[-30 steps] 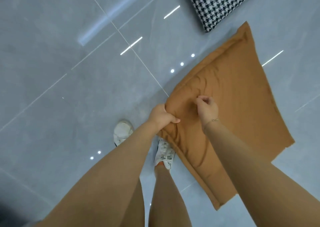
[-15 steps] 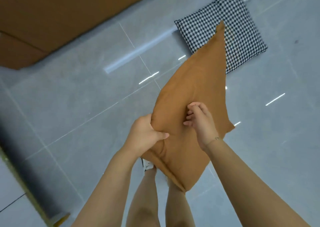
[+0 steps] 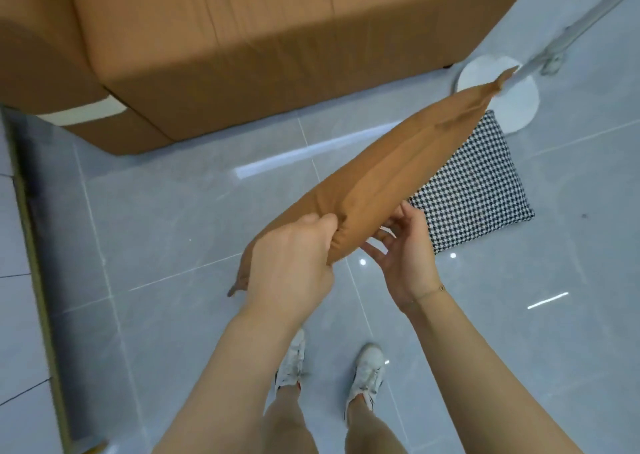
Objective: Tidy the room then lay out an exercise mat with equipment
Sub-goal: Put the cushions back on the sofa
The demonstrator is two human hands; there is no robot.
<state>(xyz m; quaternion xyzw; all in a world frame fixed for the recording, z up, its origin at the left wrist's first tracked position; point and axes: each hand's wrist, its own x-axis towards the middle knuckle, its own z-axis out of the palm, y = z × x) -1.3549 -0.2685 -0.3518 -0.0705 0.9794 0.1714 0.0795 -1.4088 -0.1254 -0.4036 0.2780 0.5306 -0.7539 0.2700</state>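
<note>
You are early in the tidying: your left hand grips the brown cushion mid-frame, your right hand cups it with loose fingers, the checked cushion lies on the floor at right, and no mat shows.

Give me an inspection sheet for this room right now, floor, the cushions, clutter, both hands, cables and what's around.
Surface: grey tiled floor, glossy, with light reflections.
Job's things: brown cushion held off the floor, edge-on to the camera; houndstooth cushion lying flat on the floor, partly behind it.
Clutter: nothing seen besides the houndstooth cushion.
Hands: left hand grips the brown cushion's near edge; right hand has spread fingers touching its underside.
Cables: nothing seen.
Surroundings: brown sofa ahead; white round stand base with a pole beside it; dark rolled mat along the left.
</note>
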